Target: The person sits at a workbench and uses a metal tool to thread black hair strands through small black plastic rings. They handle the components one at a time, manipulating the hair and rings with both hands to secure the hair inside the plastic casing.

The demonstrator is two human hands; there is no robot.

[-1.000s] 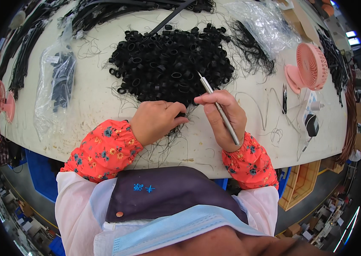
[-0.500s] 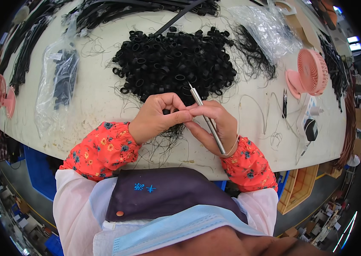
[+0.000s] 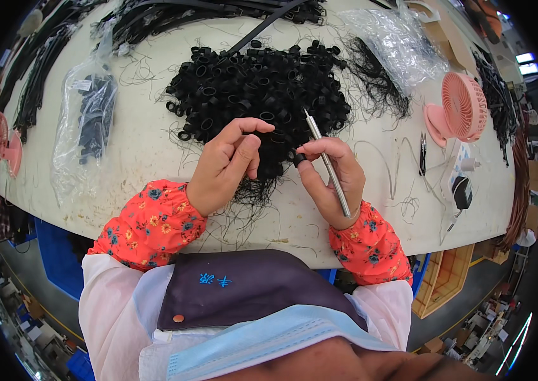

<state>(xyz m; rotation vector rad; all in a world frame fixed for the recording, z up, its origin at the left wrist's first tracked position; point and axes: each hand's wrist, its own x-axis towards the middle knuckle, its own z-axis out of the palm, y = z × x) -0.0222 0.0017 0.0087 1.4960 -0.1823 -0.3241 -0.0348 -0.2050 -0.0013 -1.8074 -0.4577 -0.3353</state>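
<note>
A heap of small black belt loops (image 3: 218, 86) lies on the pale table beyond my hands. My left hand (image 3: 223, 162) is raised at the heap's near edge, thumb and index finger apart, with nothing seen between them. In my right hand (image 3: 339, 174), a single black belt loop (image 3: 299, 159) is pinched between thumb and fingertip. That same hand also keeps hold of a silver pen-shaped tool (image 3: 327, 166), which slants across the fingers with its thin tip pointing away from me over the heap.
Loose black threads (image 3: 250, 193) lie under my left hand. Pink fans (image 3: 463, 106) stand at both sides. Black tweezers (image 3: 423, 154) and a power strip (image 3: 461, 166) are at right. A clear bag (image 3: 85, 127) lies left; black belts (image 3: 199, 16) cross the back.
My hands have come apart: the left has released its pinch and drawn slightly left. My right hand has shifted right with the tool, and a belt loop now shows in its pinch.
</note>
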